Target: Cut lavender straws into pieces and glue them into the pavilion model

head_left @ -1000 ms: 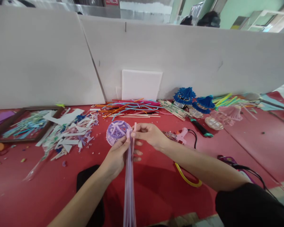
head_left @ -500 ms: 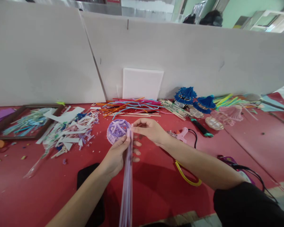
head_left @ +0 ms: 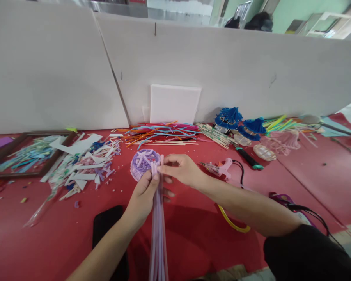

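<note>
A bundle of long pale purple strips (head_left: 158, 234) runs down from my hands toward the front edge of the red table. My left hand (head_left: 146, 191) is closed round the bundle near its upper end, thumb on top. My right hand (head_left: 179, 168) pinches at the upper end of the strips, thumb and forefinger together, its other fingers curled behind. Just beyond my fingers lies a round purple openwork piece (head_left: 143, 160) with a ruffled rim; the strip ends overlap its lower right edge.
Behind are colourful sticks (head_left: 163, 130) and a white card (head_left: 175, 103). Paper scraps (head_left: 87, 164) and a brown frame (head_left: 41, 171) lie left, a black phone (head_left: 107, 222) near my left forearm. Right are a pink glue gun (head_left: 222, 168), yellow ring (head_left: 232, 222), and blue ornaments (head_left: 228, 117).
The view has shifted slightly. My right fingers have moved a little down and left on the strip ends, and the glue gun's front shows more.
</note>
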Demonstrator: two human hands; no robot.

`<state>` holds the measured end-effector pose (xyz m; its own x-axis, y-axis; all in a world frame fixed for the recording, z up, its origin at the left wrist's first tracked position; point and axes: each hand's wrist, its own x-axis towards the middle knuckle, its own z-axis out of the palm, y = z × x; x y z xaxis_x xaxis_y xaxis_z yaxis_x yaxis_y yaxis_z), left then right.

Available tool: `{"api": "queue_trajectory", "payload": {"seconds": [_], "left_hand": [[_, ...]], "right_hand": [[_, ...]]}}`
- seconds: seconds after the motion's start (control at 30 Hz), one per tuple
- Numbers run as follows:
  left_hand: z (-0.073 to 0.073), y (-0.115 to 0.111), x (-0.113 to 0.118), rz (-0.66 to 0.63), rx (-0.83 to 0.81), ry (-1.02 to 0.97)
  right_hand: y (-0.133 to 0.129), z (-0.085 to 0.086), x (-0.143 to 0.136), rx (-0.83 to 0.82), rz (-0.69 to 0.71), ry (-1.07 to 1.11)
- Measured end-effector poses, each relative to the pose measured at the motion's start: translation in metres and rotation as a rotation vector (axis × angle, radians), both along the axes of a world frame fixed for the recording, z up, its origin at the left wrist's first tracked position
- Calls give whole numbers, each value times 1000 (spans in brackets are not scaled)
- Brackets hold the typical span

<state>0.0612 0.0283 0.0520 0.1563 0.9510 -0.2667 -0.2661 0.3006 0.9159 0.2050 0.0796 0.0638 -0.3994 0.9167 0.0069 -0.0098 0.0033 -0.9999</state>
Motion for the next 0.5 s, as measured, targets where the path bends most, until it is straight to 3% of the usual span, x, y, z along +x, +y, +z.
{"api": "queue_trajectory", "payload": {"seconds": [0.17, 0.3, 0.4, 0.5], "left_hand": [[3, -3, -2, 0, -94, 29], [2, -6, -7, 41, -52, 80], [3, -5, -11, 64, -42, 37], [10, -1, -18, 72, -37, 28]], "right_hand": [[26, 2, 3, -18, -143, 143], [59, 25, 16, 102, -334, 221], [85, 43, 26, 558, -450, -158], [117, 42, 29, 823, -329, -666]]}}
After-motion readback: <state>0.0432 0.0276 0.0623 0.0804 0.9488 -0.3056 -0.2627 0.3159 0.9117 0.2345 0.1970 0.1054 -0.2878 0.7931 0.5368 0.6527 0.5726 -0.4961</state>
